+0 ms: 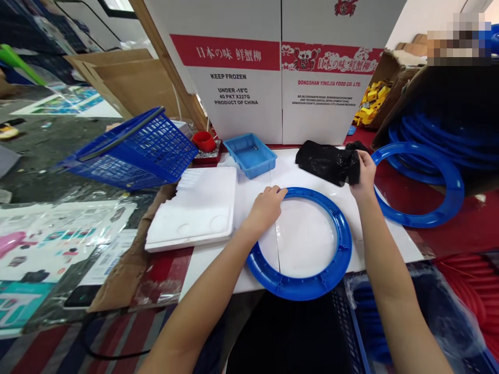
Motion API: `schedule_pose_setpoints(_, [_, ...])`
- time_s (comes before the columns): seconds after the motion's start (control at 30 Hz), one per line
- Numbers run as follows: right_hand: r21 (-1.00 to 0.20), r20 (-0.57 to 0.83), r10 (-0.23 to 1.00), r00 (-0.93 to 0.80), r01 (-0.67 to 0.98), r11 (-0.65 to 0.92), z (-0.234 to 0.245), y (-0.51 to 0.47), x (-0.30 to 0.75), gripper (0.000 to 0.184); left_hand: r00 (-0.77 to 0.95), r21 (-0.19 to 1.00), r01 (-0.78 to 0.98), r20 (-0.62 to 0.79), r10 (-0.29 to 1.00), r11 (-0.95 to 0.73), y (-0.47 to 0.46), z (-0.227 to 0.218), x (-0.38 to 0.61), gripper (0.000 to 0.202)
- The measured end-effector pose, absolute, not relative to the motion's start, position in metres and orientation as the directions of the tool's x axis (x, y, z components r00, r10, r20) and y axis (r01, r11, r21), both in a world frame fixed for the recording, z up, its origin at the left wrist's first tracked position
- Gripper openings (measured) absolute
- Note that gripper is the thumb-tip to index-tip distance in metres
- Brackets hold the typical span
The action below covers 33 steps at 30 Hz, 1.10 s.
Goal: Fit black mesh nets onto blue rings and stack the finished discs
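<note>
Far left of my view: printed sheets in plastic sleeves lie on the bench, with a blue wire basket tipped on its side just behind them. Next over, a white foam tray lies flat; behind it a small red cup and a shallow blue plastic tray stand in front of two white cartons printed "KEEP FROZEN".

Centre: my left hand rests on the upper-left rim of the blue ring, fingers curled loosely over the edge — touching it, not clenched. The ring lies flat on the white board that covers this part of the bench, its near edge reaching the board's front edge.

Right of that, my right hand is closed on the near corner of a black mesh cloth, which lies bunched on the board just beyond the ring. Further right, a second blue ring lies on the red surface — well apart from the first. A dark box holding more blue rings stands behind it.
</note>
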State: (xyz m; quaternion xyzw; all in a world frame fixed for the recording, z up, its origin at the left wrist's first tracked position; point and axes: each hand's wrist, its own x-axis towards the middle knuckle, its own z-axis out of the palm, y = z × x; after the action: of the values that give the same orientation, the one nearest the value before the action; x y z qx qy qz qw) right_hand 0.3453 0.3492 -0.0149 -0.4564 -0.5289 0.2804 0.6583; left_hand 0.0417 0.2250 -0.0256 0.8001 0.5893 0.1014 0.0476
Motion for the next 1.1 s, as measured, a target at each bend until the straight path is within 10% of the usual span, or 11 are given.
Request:
schedule_pose_setpoints(0.17, [-0.985,0.172,0.981,-0.091,-0.007,0.172,0.002,0.323,0.316,0.041,0.287,0.368,0.862,0.212,0.934,-0.348,0.224,-0.02,0.044,0.057])
schedule_pose_setpoints(0.27, [-0.998,0.032,0.962,-0.271,0.042,0.045,0.006,0.304,0.292,0.039,0.443,0.624,0.582,0.295,0.847,-0.522,0.218,-0.014,0.051,0.076])
schedule_pose_setpoints(0.4, [-0.992,-0.127,0.923,-0.364,0.021,-0.128,0.002,0.288,0.27,0.035,0.468,0.912,0.224,0.208,0.859,-0.343,0.207,-0.011,0.064,0.092])
schedule_pose_setpoints(0.53, [-0.974,-0.152,0.89,-0.429,-0.088,-0.208,0.003,0.279,0.263,0.041,0.333,0.929,0.228,0.208,0.919,-0.293,0.206,-0.015,0.071,0.096])
schedule_pose_setpoints(0.73, [-1.0,0.004,0.836,-0.548,0.009,0.011,0.01,0.275,0.261,0.05,0.01,0.968,0.1,0.231,0.973,-0.231,0.224,-0.022,0.063,0.03])
schedule_pose_setpoints(0.83, [-0.988,0.091,0.878,-0.47,0.064,0.137,0.013,0.277,0.263,0.032,-0.052,0.985,-0.153,0.076,0.996,-0.083,0.23,-0.022,0.059,0.038])
schedule_pose_setpoints(1.1, [-0.921,0.114,0.749,-0.652,0.214,0.327,0.007,0.271,0.259,0.062,-0.007,0.903,-0.397,-0.183,0.983,0.165,0.234,-0.02,0.054,0.044])
